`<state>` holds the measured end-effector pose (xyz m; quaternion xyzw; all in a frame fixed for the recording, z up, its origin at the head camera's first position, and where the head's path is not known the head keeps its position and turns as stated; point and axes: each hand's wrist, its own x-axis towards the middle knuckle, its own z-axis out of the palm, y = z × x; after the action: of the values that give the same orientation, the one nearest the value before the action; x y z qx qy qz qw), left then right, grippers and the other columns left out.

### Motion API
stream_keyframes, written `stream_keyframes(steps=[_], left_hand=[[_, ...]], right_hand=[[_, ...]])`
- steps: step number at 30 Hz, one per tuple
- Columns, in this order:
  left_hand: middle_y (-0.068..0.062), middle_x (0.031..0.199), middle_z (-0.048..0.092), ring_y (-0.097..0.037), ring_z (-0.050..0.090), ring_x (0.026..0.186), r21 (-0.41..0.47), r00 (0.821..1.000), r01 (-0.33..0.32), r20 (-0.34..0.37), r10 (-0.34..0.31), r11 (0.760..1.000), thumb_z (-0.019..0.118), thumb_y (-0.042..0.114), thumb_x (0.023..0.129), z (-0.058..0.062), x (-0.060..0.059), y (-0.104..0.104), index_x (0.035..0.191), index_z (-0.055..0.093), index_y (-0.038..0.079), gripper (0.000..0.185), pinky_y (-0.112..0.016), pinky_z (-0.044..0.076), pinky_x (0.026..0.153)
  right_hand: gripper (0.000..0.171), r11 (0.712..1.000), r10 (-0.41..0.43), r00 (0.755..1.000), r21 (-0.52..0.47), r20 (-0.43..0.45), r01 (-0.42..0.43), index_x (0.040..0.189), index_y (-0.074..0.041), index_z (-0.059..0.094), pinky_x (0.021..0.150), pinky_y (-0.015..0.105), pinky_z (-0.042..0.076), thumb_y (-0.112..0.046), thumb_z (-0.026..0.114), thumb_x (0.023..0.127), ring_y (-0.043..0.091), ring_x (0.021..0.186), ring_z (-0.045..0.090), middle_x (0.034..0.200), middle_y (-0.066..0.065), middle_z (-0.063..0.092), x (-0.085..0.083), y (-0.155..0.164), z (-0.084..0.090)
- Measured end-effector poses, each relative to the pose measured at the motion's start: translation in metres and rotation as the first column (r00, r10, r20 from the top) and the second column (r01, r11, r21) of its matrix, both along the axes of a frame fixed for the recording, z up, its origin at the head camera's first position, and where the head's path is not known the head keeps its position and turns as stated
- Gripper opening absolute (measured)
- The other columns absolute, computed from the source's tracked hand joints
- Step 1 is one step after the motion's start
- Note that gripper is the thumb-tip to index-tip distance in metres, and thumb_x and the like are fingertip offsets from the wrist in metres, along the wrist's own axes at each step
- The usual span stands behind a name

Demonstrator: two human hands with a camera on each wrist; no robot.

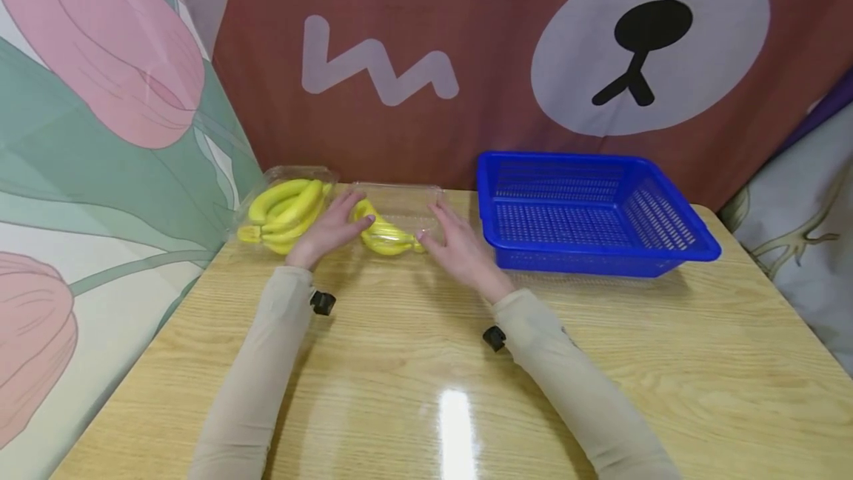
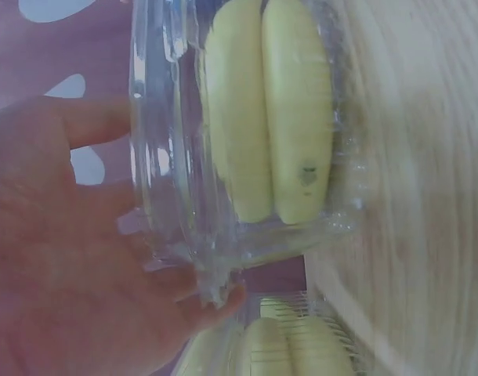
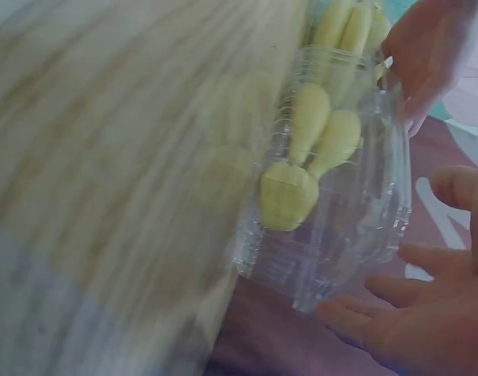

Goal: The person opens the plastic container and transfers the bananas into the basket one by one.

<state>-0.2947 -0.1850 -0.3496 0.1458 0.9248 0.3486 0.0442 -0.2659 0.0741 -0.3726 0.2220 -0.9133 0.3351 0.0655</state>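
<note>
A clear plastic box (image 1: 406,202) with a small bunch of yellow bananas (image 1: 385,237) in it stands at the back of the table, its lid down over the fruit. At its left end is my left hand (image 1: 331,230), fingers extended, fingertips right at the clear rim in the left wrist view. My right hand (image 1: 461,249) is spread at the opposite end, fingertips close to the box's corner in the right wrist view. Left of my left hand, a second clear box (image 1: 235,224) contains a larger bunch of bananas (image 1: 289,217).
To the right, a blue plastic basket (image 1: 600,258) with perforated walls sits on the wooden table (image 1: 400,361). Patterned cloth (image 1: 373,132) hangs right behind the table's far edge. Another floral cloth (image 1: 133,243) borders the left side.
</note>
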Motion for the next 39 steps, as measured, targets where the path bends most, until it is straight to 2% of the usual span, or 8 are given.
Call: stream_keyframes(steps=[4, 7, 11, 17, 21, 27, 35, 39], left_hand=[[-0.010, 0.164, -0.004, -0.035, 0.004, 0.148, -0.007, 0.999, 0.019, 0.038, -0.018, 1.000, 0.046, 0.043, 0.102, 0.000, 0.001, -0.001, 0.156, 0.023, 0.011, 0.067, -0.056, 0.015, 0.118], [-0.011, 0.164, -0.005, -0.037, 0.004, 0.148, -0.021, 0.999, 0.034, 0.039, -0.033, 0.999, 0.047, 0.043, 0.102, 0.001, 0.002, -0.002, 0.156, 0.022, 0.009, 0.068, -0.057, 0.014, 0.118], [-0.013, 0.164, -0.003, -0.037, 0.005, 0.148, -0.044, 0.998, 0.050, 0.048, -0.048, 0.998, 0.050, 0.042, 0.101, 0.004, 0.003, -0.004, 0.156, 0.024, 0.009, 0.069, -0.056, 0.014, 0.118], [-0.014, 0.164, 0.000, -0.038, 0.007, 0.147, -0.062, 0.996, 0.083, 0.041, -0.081, 0.995, 0.058, 0.043, 0.097, 0.008, 0.008, -0.008, 0.155, 0.027, 0.009, 0.075, -0.060, 0.017, 0.116], [-0.011, 0.164, -0.001, -0.038, 0.005, 0.147, -0.082, 0.994, 0.112, 0.017, -0.110, 0.990, 0.069, 0.043, 0.091, 0.004, 0.011, -0.011, 0.155, 0.026, 0.010, 0.084, -0.061, 0.019, 0.115], [-0.005, 0.164, -0.001, -0.034, 0.004, 0.148, -0.100, 0.988, 0.153, -0.005, -0.154, 0.983, 0.080, 0.033, 0.084, -0.003, 0.014, -0.015, 0.156, 0.025, 0.013, 0.093, -0.059, 0.024, 0.114], [-0.009, 0.164, 0.001, -0.036, 0.005, 0.148, -0.082, 0.983, 0.181, -0.025, -0.184, 0.980, 0.080, 0.023, 0.083, -0.005, 0.012, -0.017, 0.154, 0.027, 0.010, 0.089, -0.059, 0.023, 0.115], [-0.014, 0.163, -0.002, -0.038, 0.002, 0.147, -0.075, 0.985, 0.173, -0.009, -0.174, 0.982, 0.078, 0.024, 0.085, -0.006, 0.011, -0.018, 0.154, 0.028, 0.012, 0.086, -0.061, 0.023, 0.114]], right_hand=[[0.063, 0.999, 0.013, 1.000, 0.037, 0.025, -0.014, 0.154, -0.014, 0.034, 0.116, 0.055, 0.022, -0.039, 0.055, 0.100, 0.037, 0.144, 0.022, 0.162, 0.011, 0.016, -0.001, 0.001, -0.006], [0.063, 0.998, 0.023, 1.000, 0.052, 0.019, -0.024, 0.153, -0.015, 0.035, 0.116, 0.056, 0.021, -0.036, 0.058, 0.099, 0.038, 0.144, 0.023, 0.162, 0.011, 0.015, -0.001, 0.001, -0.008], [0.062, 0.997, 0.029, 1.000, 0.078, -0.013, -0.028, 0.152, -0.014, 0.037, 0.116, 0.056, 0.023, -0.033, 0.060, 0.098, 0.039, 0.142, 0.026, 0.162, 0.012, 0.018, 0.001, 0.002, -0.008], [0.063, 0.985, 0.033, 0.998, 0.171, -0.055, -0.023, 0.152, -0.013, 0.038, 0.115, 0.056, 0.025, -0.032, 0.063, 0.097, 0.043, 0.139, 0.031, 0.161, 0.014, 0.020, 0.009, 0.003, -0.007], [0.064, 0.979, 0.028, 0.997, 0.204, -0.077, -0.012, 0.151, -0.013, 0.040, 0.113, 0.057, 0.029, -0.031, 0.066, 0.095, 0.043, 0.137, 0.035, 0.159, 0.016, 0.024, 0.014, 0.004, -0.006], [0.063, 0.972, 0.009, 0.991, 0.235, -0.135, 0.024, 0.147, -0.015, 0.045, 0.110, 0.054, 0.036, -0.035, 0.069, 0.093, 0.039, 0.132, 0.043, 0.155, 0.017, 0.034, 0.014, 0.003, -0.005], [0.066, 0.972, -0.036, 0.985, 0.222, -0.171, 0.074, 0.144, -0.008, 0.046, 0.108, 0.054, 0.038, -0.037, 0.070, 0.090, 0.040, 0.129, 0.046, 0.149, 0.020, 0.041, 0.008, -0.002, -0.005], [0.063, 0.967, -0.019, 0.979, 0.247, -0.204, 0.070, 0.143, -0.008, 0.046, 0.107, 0.056, 0.039, -0.031, 0.072, 0.091, 0.043, 0.125, 0.049, 0.147, 0.023, 0.042, 0.006, -0.003, -0.004]])
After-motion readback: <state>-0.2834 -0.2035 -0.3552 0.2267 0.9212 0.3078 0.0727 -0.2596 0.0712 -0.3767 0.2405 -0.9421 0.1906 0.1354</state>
